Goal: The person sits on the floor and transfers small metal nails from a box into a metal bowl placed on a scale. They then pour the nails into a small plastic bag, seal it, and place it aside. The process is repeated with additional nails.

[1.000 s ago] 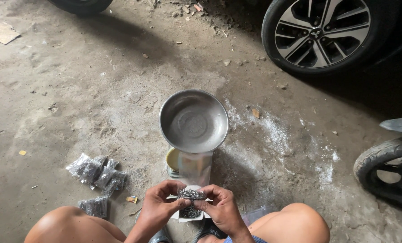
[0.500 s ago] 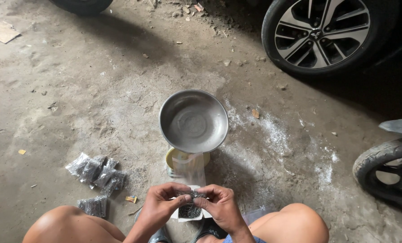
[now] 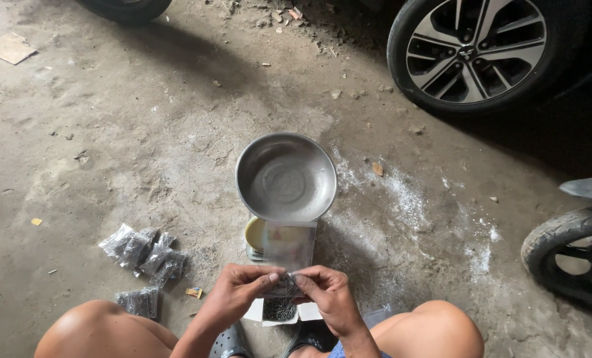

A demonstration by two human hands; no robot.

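Status: left hand [image 3: 233, 295] and right hand [image 3: 329, 298] pinch one small plastic packet [image 3: 284, 286] between closed fingertips, above an open box [image 3: 279, 310]; metal bowl [image 3: 286, 178] holds nothing; several packets [image 3: 143, 248] lie unopened at left. Surface: dusty concrete floor [image 3: 143, 132]; car wheel [image 3: 481, 43] nearby.

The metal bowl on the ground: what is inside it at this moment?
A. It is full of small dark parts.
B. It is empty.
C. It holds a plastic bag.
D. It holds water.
B: the metal bowl shows only its bare shiny bottom, while the small packet is pinched between the left hand and the right hand.
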